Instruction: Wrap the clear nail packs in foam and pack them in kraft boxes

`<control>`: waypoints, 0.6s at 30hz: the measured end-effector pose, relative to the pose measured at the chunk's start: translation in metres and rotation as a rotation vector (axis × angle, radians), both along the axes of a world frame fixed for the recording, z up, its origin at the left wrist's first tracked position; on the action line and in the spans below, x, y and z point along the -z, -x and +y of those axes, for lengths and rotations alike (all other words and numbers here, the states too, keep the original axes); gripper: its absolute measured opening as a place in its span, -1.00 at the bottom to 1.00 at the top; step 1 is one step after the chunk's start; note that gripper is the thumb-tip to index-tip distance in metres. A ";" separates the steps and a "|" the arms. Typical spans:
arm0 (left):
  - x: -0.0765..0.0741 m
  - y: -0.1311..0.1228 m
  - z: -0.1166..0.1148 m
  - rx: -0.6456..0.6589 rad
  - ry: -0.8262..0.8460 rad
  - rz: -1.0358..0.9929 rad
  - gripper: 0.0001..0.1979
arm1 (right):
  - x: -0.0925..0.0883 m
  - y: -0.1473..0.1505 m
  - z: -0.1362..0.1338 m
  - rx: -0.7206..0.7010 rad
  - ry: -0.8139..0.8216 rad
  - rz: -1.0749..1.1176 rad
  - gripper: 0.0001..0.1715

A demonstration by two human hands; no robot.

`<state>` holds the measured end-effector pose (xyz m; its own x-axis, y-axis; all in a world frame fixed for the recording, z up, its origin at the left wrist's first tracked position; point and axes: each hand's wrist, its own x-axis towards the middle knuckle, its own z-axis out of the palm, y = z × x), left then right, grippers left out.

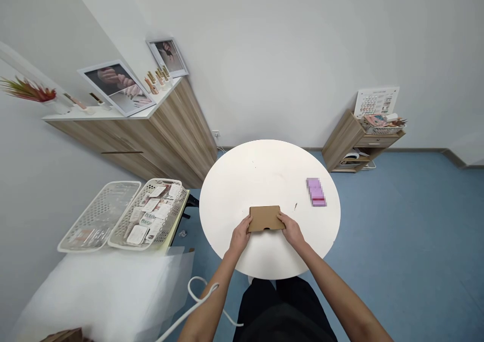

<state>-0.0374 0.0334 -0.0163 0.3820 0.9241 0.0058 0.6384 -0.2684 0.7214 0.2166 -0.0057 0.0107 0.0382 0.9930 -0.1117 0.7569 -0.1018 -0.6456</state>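
The left hand [240, 237] and right hand [292, 231] are apart, one at each short end of a flat kraft cardboard box [265, 218], clamping it between them. The box sits close to the near edge of a round white bench [264, 173], with a small notch showing in its near side. Its lid looks shut from this view, though what lies inside cannot be told.

Well to the right of the box, near the bench's right edge, lies a pink pack [316, 192]. It is too blurred to read, and neither hand touches it. A wide stretch of white top runs between the box and the far edge, with only a small dark speck [295, 206] near the pack. There is room for the hands to move there — and to either side of the box.

Off the bench to the left, a white perforated basket [148, 216] of printed cards and packets stands beside a second white perforated basket [99, 216]. A white cable [198, 287] loops near the person's left forearm, and a wooden cabinet [151, 135] stands against the wall beyond.
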 end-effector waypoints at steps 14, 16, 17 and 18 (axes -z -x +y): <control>0.038 -0.024 -0.056 -0.145 0.010 -0.022 -0.22 | 0.048 0.014 -0.048 -0.016 0.022 -0.001 -0.10; 0.031 -0.026 -0.052 -0.181 0.053 -0.081 -0.22 | 0.035 0.012 -0.042 0.007 0.079 0.057 -0.13; 0.025 -0.027 -0.049 -0.201 0.075 -0.105 -0.23 | 0.027 0.010 -0.039 0.018 0.100 0.094 -0.16; 0.017 -0.027 -0.045 -0.224 0.099 -0.127 -0.27 | 0.019 0.007 -0.035 0.026 0.115 0.136 -0.20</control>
<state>-0.0104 -0.0112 -0.0330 0.1699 0.9840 -0.0540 0.5764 -0.0548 0.8153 0.2099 -0.0409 -0.0082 0.0403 0.9723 -0.2302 0.6596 -0.1989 -0.7248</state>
